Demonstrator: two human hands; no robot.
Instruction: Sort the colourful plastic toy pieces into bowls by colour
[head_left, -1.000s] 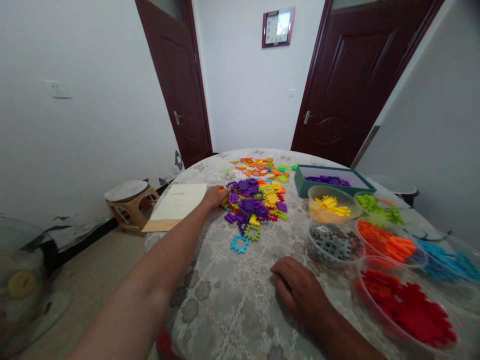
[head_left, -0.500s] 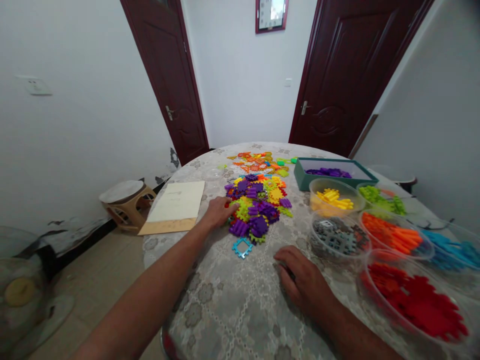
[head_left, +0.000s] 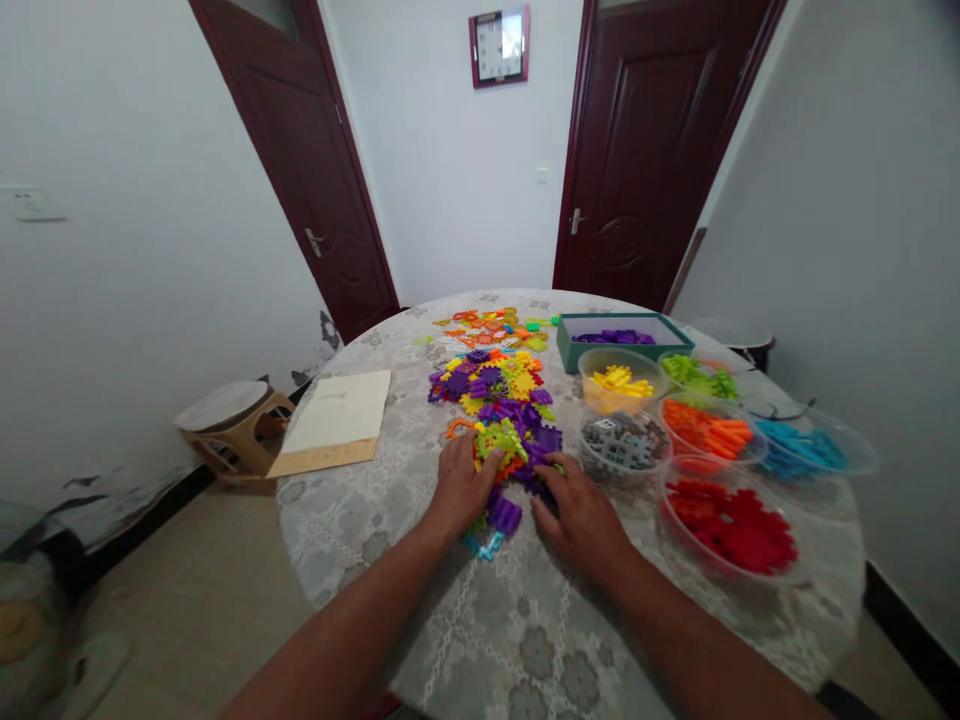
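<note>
Interlocking plastic building pieces in purple, lime, yellow and orange form a heap in the middle of the table. My left hand lies against the near left side of the heap, thumb apart from its fingers, touching a lime gear-shaped piece. Across from it, my right hand has its fingers spread at the heap's right edge, beside dark purple pieces. A purple ribbed piece lies between the hands. Close by is a light blue frame piece, partly covered.
On the right stand clear bowls of red pieces, grey pieces, orange, yellow, lime and blue ones. Behind them is a green box with purple pieces. An open notebook lies left; flat orange pieces lie at the back.
Both hands have come together around the near part of the heap. Some pieces have shifted toward me, partly covering the light blue frame piece. The view has turned slightly right.
</note>
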